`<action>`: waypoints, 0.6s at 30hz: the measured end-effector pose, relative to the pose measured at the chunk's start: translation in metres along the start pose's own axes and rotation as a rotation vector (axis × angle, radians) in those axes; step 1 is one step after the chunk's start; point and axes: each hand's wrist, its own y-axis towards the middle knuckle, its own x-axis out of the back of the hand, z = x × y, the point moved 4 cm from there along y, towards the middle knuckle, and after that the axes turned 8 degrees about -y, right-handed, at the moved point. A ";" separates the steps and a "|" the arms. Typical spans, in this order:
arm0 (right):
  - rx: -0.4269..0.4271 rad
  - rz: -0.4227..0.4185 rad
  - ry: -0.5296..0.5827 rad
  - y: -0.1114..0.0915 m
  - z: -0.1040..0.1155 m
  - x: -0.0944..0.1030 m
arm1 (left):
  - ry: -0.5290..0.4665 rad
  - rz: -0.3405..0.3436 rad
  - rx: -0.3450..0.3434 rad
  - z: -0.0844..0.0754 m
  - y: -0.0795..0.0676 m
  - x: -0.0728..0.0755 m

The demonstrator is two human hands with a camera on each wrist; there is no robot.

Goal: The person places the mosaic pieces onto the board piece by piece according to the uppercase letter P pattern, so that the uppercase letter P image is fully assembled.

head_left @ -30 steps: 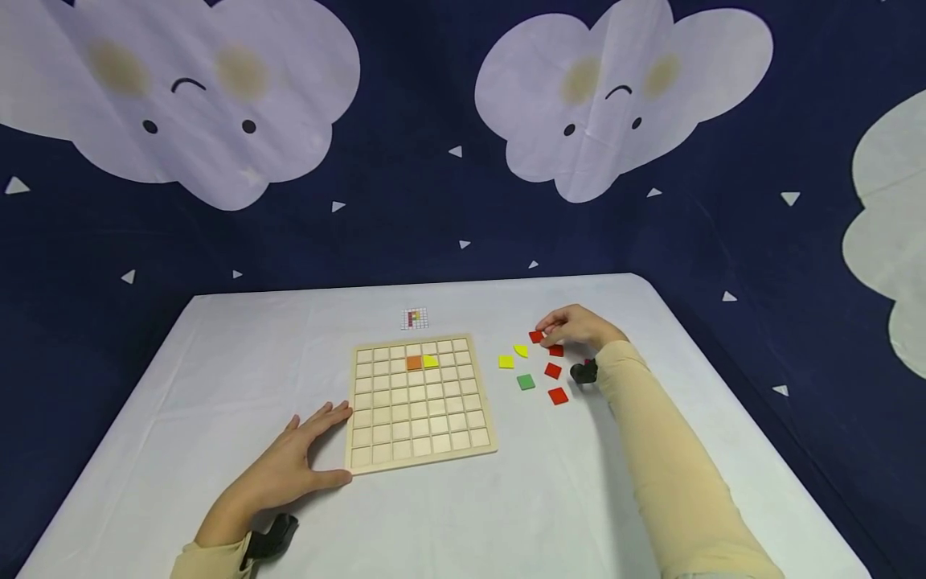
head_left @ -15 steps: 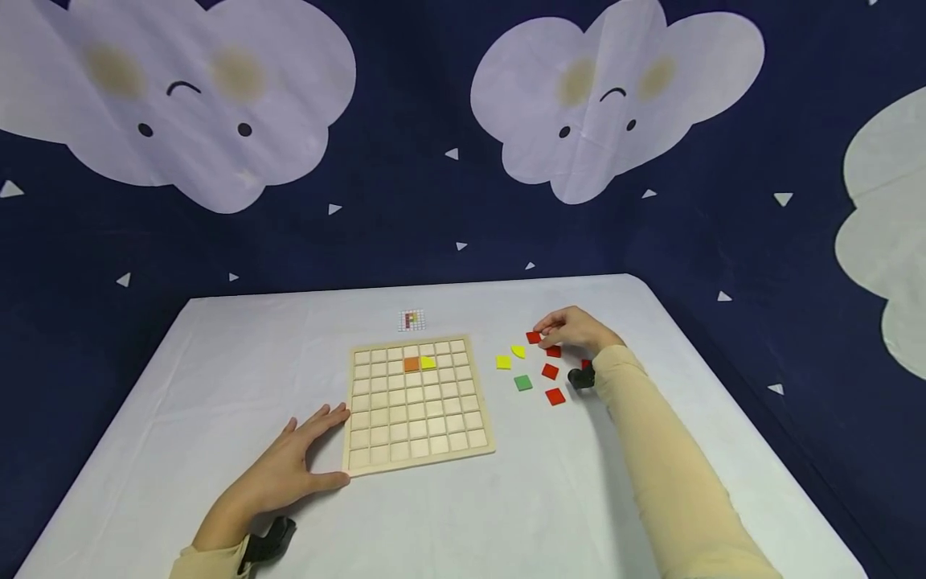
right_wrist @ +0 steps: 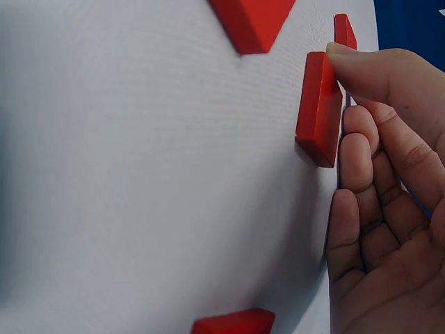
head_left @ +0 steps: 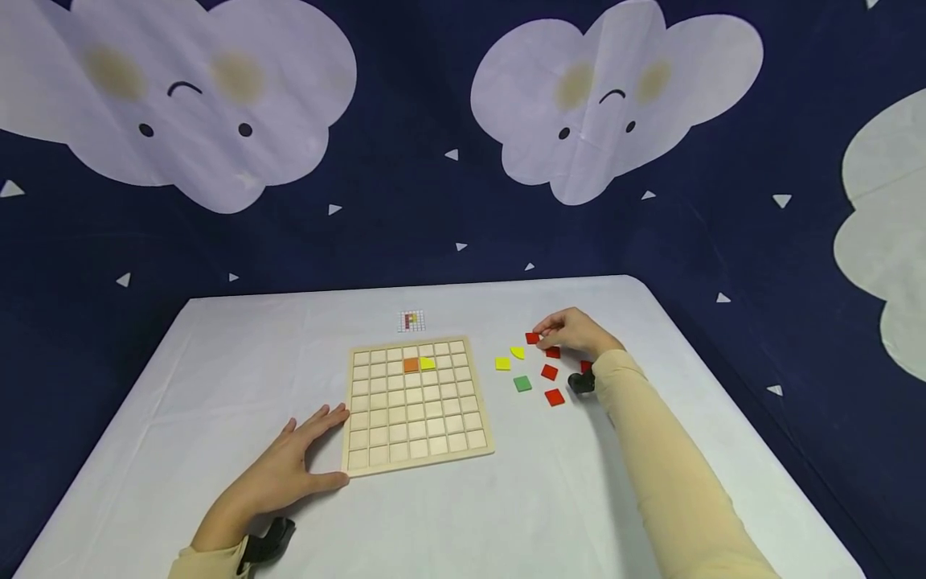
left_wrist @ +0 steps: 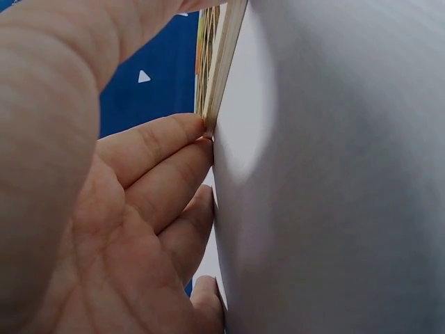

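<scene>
My left hand (head_left: 282, 470) lies at the left side of a square wooden grid board (head_left: 417, 415). Its thumb touches the near left corner and its straight fingers reach the left edge. An orange square tile (head_left: 411, 365) and a yellow quarter-round tile (head_left: 428, 363) sit side by side in an upper row. Over at the loose tiles, my right hand (head_left: 575, 330) has thumb and index finger at opposite edges of a red square tile (head_left: 532, 338), seemingly pinching it. Another red tile (right_wrist: 320, 111) lies just under the thumb in the right wrist view. The index finger is mostly hidden there.
Between board and right hand lie a yellow square (head_left: 502, 364), a yellow quarter-round piece (head_left: 517, 352), a green square (head_left: 522, 383) and more red squares (head_left: 554, 397). A small printed pattern card (head_left: 411, 321) lies beyond the board on the white table (head_left: 434, 531).
The whole view shifts slightly left as the head turns a little. Both hands keep their places, and the tiles and board stay where they were.
</scene>
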 end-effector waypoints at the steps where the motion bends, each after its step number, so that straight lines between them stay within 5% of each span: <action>1: -0.002 -0.005 -0.003 0.000 0.000 0.000 | 0.001 -0.001 -0.002 0.000 0.000 0.000; 18: 0.052 -0.031 -0.081 -0.003 0.015 -0.001 | -0.007 -0.003 -0.010 -0.001 0.001 0.001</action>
